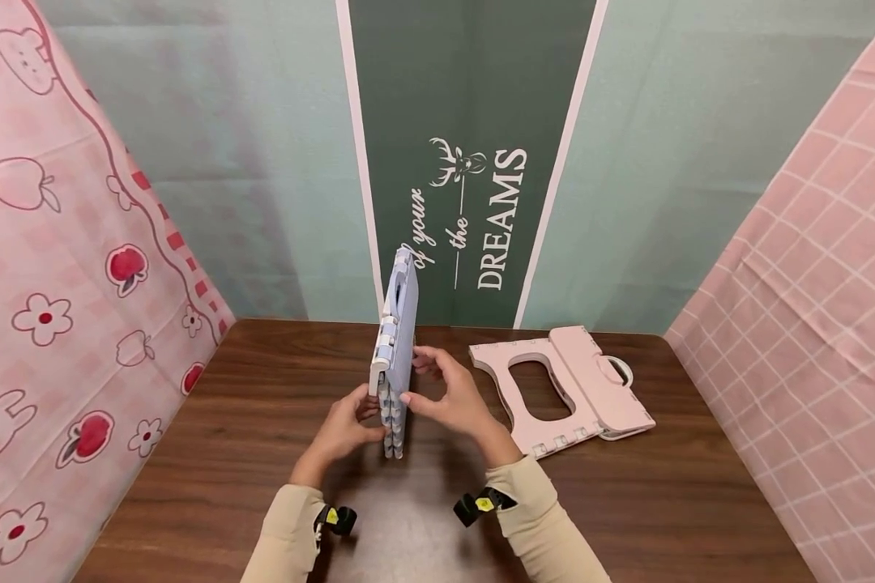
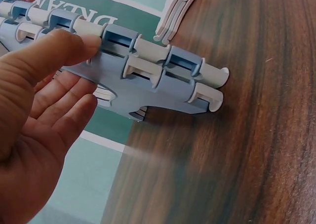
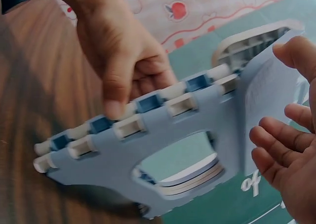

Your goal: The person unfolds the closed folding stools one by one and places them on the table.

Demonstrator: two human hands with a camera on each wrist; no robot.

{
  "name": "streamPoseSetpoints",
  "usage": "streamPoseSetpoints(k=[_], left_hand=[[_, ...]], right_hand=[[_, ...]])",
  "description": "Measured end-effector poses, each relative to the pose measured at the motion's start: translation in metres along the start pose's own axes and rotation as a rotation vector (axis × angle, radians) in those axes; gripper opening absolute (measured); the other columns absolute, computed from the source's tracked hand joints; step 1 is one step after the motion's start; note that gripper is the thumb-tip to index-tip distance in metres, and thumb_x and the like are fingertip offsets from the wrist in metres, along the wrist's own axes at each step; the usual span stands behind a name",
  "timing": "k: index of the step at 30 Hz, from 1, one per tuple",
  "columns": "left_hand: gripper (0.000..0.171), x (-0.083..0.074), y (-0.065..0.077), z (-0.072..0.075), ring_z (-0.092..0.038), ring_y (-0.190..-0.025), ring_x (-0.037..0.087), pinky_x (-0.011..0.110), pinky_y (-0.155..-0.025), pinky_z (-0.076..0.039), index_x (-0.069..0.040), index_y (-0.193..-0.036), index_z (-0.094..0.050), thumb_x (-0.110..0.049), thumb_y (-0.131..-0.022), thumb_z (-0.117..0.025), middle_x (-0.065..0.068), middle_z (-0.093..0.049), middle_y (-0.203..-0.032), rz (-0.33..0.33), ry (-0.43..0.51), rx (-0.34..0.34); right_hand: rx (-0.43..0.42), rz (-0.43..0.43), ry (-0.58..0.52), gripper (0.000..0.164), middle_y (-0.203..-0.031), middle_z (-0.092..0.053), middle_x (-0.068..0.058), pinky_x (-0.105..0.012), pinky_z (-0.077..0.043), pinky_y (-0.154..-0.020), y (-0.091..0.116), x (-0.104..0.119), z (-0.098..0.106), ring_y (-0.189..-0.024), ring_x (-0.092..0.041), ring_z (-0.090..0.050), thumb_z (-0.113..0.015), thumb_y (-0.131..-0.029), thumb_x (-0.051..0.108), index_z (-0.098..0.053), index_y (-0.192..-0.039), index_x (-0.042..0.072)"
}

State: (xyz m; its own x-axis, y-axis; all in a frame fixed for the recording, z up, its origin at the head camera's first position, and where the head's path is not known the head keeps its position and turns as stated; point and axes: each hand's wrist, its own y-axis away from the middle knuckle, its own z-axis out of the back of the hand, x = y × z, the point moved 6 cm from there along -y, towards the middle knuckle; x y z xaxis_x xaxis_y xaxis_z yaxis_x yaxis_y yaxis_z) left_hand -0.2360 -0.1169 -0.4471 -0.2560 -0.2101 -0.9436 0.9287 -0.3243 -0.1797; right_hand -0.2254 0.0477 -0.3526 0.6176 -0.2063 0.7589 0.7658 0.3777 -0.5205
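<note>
Blue plastic stool (image 1: 406,332), knuckled hinges (image 2: 151,51), left grip (image 1: 344,425) pinching it, right grip (image 1: 454,398) spread.

From my end, the left forearm (image 1: 283,530) and right forearm (image 1: 547,518), sleeved in beige, reach up from the lower edge and angle inward, leaving the left wrist (image 1: 309,470) and right wrist (image 1: 499,445) bare. I have the left grip (image 1: 341,429) and right grip (image 1: 456,398) facing each other, the right slightly farther forward. My left thumb (image 2: 64,47) pinches above bent left fingers (image 2: 66,101); my right thumb (image 3: 296,56) stands well apart from loosely bent, spread right fingers (image 3: 281,140).
</note>
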Motion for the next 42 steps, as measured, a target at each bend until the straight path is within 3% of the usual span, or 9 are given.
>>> streamPoseSetpoints(k=[5, 9, 18, 23, 27, 32, 38, 42], left_hand=[[0.047, -0.003, 0.000, -0.002, -0.058, -0.099, 0.040, 0.048, -0.088, -0.043, 0.006, -0.109, -0.052, 0.017, -0.067, -0.070, 0.024, -0.062, -0.100, -0.014, -0.027, -0.010], [0.049, -0.004, -0.001, -0.005, -0.058, -0.099, 0.041, 0.050, -0.089, -0.042, 0.007, -0.111, -0.051, 0.017, -0.067, -0.070, 0.025, -0.061, -0.101, -0.017, -0.032, -0.001], [0.052, -0.003, -0.003, -0.006, -0.058, -0.099, 0.039, 0.049, -0.088, -0.043, 0.006, -0.111, -0.050, 0.019, -0.065, -0.070, 0.023, -0.062, -0.101, -0.022, -0.044, -0.011], [0.055, 0.017, -0.005, -0.006, -0.059, -0.099, 0.037, 0.045, -0.087, -0.045, 0.005, -0.113, -0.050, 0.018, -0.064, -0.072, 0.020, -0.062, -0.102, -0.030, -0.062, -0.024], [0.057, 0.034, -0.007, -0.005, -0.059, -0.100, 0.032, 0.037, -0.088, -0.045, 0.002, -0.114, -0.051, 0.016, -0.063, -0.073, 0.017, -0.063, -0.104, -0.033, -0.065, -0.033], [0.058, 0.038, -0.007, -0.006, -0.060, -0.100, 0.033, 0.035, -0.087, -0.046, 0.001, -0.114, -0.050, 0.015, -0.063, -0.073, 0.017, -0.063, -0.103, -0.064, -0.055, -0.026], [0.060, 0.038, -0.006, -0.005, -0.060, -0.098, 0.033, 0.039, -0.086, -0.046, 0.002, -0.115, -0.051, 0.016, -0.062, -0.074, 0.016, -0.063, -0.102, -0.082, -0.063, -0.040], [0.060, 0.033, -0.003, -0.003, -0.062, -0.095, 0.029, 0.039, -0.084, -0.048, 0.000, -0.114, -0.052, 0.014, -0.059, -0.074, 0.012, -0.064, -0.099, -0.142, -0.086, -0.054]], right_hand=[[-0.003, -0.014, -0.058, 0.055, -0.099, -0.058, -0.028, -0.048, -0.048, -0.077, 0.009, -0.015, -0.007, -0.089, -0.037, -0.059, -0.074, -0.070, -0.004, -0.048, -0.117, -0.014], [0.002, -0.046, -0.077, 0.053, -0.098, -0.058, -0.031, -0.046, -0.048, -0.078, 0.014, -0.027, -0.011, -0.088, -0.037, -0.059, -0.075, -0.070, -0.003, -0.049, -0.115, -0.016], [0.012, -0.114, -0.105, 0.050, -0.095, -0.060, -0.026, -0.048, -0.047, -0.079, 0.019, -0.045, -0.022, -0.088, -0.037, -0.058, -0.074, -0.070, -0.006, -0.050, -0.112, -0.016], [0.039, -0.120, -0.082, 0.047, -0.093, -0.061, -0.024, -0.052, -0.046, -0.078, 0.022, -0.055, -0.032, -0.086, -0.039, -0.058, -0.075, -0.069, -0.004, -0.053, -0.109, -0.014], [0.041, -0.099, -0.035, 0.039, -0.091, -0.064, -0.018, -0.049, -0.048, -0.076, 0.025, -0.074, -0.041, -0.084, -0.038, -0.061, -0.077, -0.070, -0.002, -0.058, -0.103, -0.009], [0.030, -0.125, -0.002, 0.036, -0.089, -0.066, -0.011, -0.046, -0.049, -0.075, 0.028, -0.098, -0.049, -0.083, -0.036, -0.062, -0.078, -0.071, 0.003, -0.060, -0.102, -0.002], [0.042, -0.129, 0.028, 0.038, -0.087, -0.064, -0.009, -0.047, -0.048, -0.074, 0.028, -0.100, -0.053, -0.082, -0.036, -0.061, -0.076, -0.070, 0.006, -0.057, -0.102, -0.001], [0.071, -0.160, 0.084, 0.042, -0.091, -0.061, -0.007, -0.042, -0.049, -0.074, 0.029, -0.099, -0.057, -0.084, -0.031, -0.060, -0.076, -0.068, 0.006, -0.053, -0.103, 0.000]])
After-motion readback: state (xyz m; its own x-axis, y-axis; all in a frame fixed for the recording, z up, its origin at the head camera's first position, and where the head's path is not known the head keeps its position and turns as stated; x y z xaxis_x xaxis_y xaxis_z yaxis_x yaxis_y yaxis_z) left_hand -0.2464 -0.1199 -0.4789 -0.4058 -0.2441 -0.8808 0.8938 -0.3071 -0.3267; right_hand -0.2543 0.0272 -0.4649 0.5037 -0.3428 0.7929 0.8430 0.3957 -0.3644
